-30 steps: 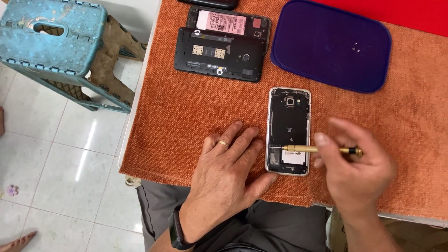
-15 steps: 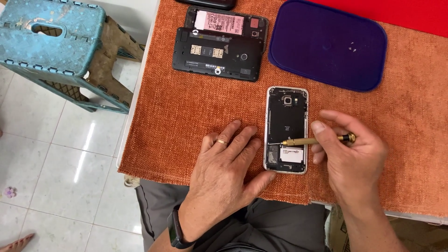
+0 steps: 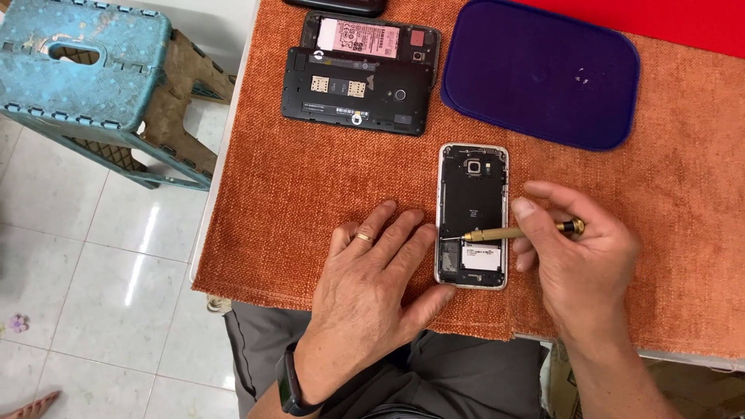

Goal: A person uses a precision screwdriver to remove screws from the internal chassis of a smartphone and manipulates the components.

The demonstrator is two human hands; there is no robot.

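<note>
Nearest, the person's lap in grey trousers (image 3: 434, 372) shows under the near edge of the tabletop, which is covered by an orange woven cloth (image 3: 295, 194). The left hand (image 3: 372, 279), with a gold ring (image 3: 363, 237) and a dark wristband (image 3: 289, 384), lies flat on the cloth, fingers (image 3: 403, 240) slightly spread, their tips and the thumb touching the left edge of the opened phone (image 3: 472, 215). That phone lies back-up with its cover off, near the middle of the cloth, its silver frame around dark inner parts and a white label at the near end. The right hand (image 3: 582, 264) pinches a small brass screwdriver (image 3: 520, 231) between thumb and fingers, lying almost level, its tip on the phone's lower left part. Farther off, on the right, rests a dark blue rounded tray (image 3: 543, 74). Far left of it lie two more opened black phones (image 3: 361, 74), overlapping. On the tiled floor to the left stands a worn blue plastic stool (image 3: 85, 70).
</note>
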